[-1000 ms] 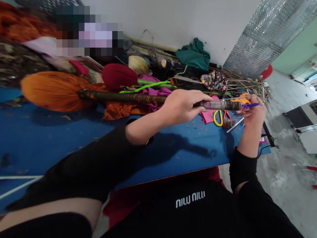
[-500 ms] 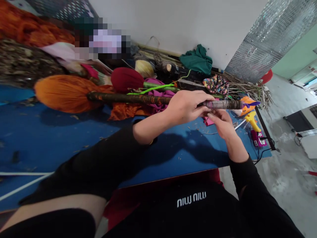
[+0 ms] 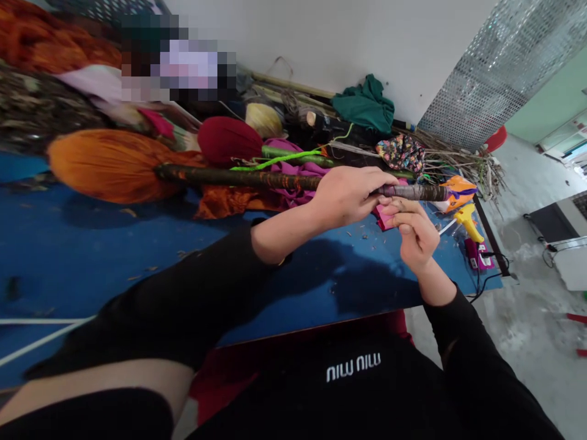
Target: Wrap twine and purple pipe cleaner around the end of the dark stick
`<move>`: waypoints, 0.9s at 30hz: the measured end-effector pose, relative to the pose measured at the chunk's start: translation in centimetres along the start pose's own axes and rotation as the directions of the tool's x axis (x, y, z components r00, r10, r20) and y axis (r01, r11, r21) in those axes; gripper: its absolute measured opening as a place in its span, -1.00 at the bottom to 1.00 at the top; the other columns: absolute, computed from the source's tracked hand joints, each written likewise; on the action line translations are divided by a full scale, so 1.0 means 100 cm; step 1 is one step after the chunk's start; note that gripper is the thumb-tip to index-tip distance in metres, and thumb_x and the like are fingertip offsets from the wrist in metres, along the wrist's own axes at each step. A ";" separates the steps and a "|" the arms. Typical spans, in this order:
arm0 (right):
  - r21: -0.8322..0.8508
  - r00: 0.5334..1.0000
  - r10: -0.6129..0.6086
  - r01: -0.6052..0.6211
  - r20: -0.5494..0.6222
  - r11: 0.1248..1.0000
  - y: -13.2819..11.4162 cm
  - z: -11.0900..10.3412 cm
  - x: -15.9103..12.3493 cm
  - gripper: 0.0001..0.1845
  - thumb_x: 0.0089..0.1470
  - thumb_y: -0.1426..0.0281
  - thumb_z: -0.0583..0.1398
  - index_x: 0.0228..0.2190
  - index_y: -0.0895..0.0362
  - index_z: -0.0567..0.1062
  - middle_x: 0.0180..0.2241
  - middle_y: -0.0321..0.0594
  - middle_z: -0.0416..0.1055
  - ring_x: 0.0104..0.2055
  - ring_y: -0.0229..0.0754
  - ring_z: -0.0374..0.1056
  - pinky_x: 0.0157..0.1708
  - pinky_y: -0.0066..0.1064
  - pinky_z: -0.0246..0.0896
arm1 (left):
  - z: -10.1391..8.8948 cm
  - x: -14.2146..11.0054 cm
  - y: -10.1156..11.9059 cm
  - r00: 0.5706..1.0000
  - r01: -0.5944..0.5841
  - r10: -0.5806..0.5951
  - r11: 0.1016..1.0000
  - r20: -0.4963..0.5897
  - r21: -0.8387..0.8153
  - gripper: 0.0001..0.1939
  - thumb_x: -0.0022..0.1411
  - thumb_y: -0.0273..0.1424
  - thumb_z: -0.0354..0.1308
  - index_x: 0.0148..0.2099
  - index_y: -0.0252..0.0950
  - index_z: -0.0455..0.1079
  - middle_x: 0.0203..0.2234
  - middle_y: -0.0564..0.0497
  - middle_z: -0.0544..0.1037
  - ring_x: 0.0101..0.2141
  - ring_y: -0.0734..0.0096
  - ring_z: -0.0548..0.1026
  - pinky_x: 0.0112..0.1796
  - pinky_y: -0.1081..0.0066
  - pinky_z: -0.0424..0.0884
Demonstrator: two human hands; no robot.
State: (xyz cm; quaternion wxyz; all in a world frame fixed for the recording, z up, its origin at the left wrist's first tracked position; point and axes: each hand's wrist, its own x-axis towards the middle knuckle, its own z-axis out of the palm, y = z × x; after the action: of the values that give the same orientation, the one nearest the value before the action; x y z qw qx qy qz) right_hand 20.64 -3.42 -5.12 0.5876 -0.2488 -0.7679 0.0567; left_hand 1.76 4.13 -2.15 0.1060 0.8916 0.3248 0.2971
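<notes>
My left hand (image 3: 343, 192) is closed around a dark bark-covered stick (image 3: 238, 178), held level above the table. An orange cloth bundle (image 3: 105, 165) is fixed to the stick's left end, and purple material (image 3: 461, 197) shows at its right end. Thin greyish wrapping (image 3: 403, 191) circles the bark to the right of my left hand. Just below this wrapped part, my right hand (image 3: 417, 235) has its fingers bent in a pinch, close to my left fingertips. Whatever is between the right fingers is too small to make out. Pink cloth (image 3: 385, 218) lies behind the fingertips.
A blue table (image 3: 293, 275) carries a yellow glue gun (image 3: 468, 222) and a purple power strip (image 3: 479, 253) with cables at its right end. Along the back lie a dark red cloth bundle (image 3: 229, 139), green cloth (image 3: 364, 104), a flowered bundle (image 3: 400, 153) and thin twigs (image 3: 477, 165).
My right hand has left the stick's right end and come leftward to beneath the wrapped part, its fingers now bent more. My left hand keeps its hold, and the glue gun has come into view.
</notes>
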 end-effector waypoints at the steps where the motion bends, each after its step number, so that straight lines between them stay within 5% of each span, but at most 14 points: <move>1: 0.087 0.999 0.033 -0.033 0.002 0.996 0.003 0.001 0.001 -0.68 0.52 0.27 0.10 -0.20 0.02 0.61 -0.22 -0.18 0.63 -0.09 -0.09 0.65 -0.05 -0.10 0.66 | 0.000 0.000 0.000 1.000 0.008 -0.008 1.000 0.013 0.012 -0.52 0.41 -0.34 0.09 0.28 -0.13 0.60 0.02 -0.06 0.76 -0.03 0.16 0.73 -0.21 0.35 0.47; 6: 0.249 0.978 0.205 -0.190 -0.036 0.950 0.003 0.009 0.000 -0.51 0.50 0.09 0.13 -0.47 0.03 0.45 -0.56 -0.34 0.33 -0.47 -0.18 0.41 -0.32 -0.19 0.50 | -0.001 0.000 0.007 0.997 0.063 -0.065 0.996 0.031 0.055 -0.51 0.45 -0.33 0.09 0.35 -0.15 0.52 0.14 -0.07 0.72 0.08 0.11 0.70 -0.11 0.30 0.51; 9: 0.226 0.953 0.284 -0.255 -0.105 0.940 -0.008 0.013 -0.002 -0.55 0.50 0.17 0.15 -0.46 0.03 0.45 -0.56 -0.35 0.30 -0.50 -0.24 0.32 -0.42 -0.29 0.30 | 0.001 -0.001 0.012 0.996 0.077 -0.080 0.994 0.044 0.075 -0.56 0.50 -0.31 0.05 0.31 -0.15 0.54 0.11 -0.08 0.73 0.07 0.11 0.70 -0.11 0.31 0.51; 13: 0.090 0.924 0.353 -0.343 -0.144 0.935 -0.023 0.019 -0.008 -0.57 0.52 0.20 0.13 -0.43 0.03 0.46 -0.51 -0.34 0.33 -0.45 -0.24 0.33 -0.38 -0.28 0.28 | 0.011 -0.001 0.011 0.997 0.056 -0.063 0.991 0.053 0.123 -0.58 0.55 -0.28 0.01 0.26 -0.18 0.58 0.01 -0.10 0.76 -0.03 0.14 0.72 -0.22 0.32 0.44; 18: 0.007 0.948 0.276 -0.279 -0.157 0.960 -0.028 0.025 -0.014 -0.62 0.53 0.31 0.10 -0.40 0.03 0.47 -0.49 -0.35 0.38 -0.43 -0.27 0.35 -0.37 -0.31 0.30 | 0.017 0.001 0.006 0.996 0.034 -0.043 0.994 0.084 0.104 -0.60 0.52 -0.22 0.07 0.22 -0.15 0.61 -0.01 -0.07 0.77 -0.07 0.12 0.72 -0.30 0.32 0.36; 27: -0.223 0.966 -0.008 -0.051 -0.259 0.974 -0.014 0.004 -0.015 -0.59 0.53 0.20 0.01 -0.33 -0.02 0.51 -0.45 -0.32 0.46 -0.31 -0.11 0.57 -0.13 -0.07 0.51 | -0.012 0.005 0.005 0.991 0.100 -0.095 0.994 0.094 -0.047 -0.58 0.47 -0.24 0.15 0.28 -0.05 0.60 -0.02 0.06 0.77 -0.05 0.21 0.69 -0.15 0.35 0.41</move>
State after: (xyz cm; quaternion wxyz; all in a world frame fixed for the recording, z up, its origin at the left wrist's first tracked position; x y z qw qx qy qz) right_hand 20.06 -5.17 -6.01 0.6495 -0.3281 -0.6835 -0.0580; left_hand 1.63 4.03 -0.80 0.1582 0.8843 0.3550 0.2587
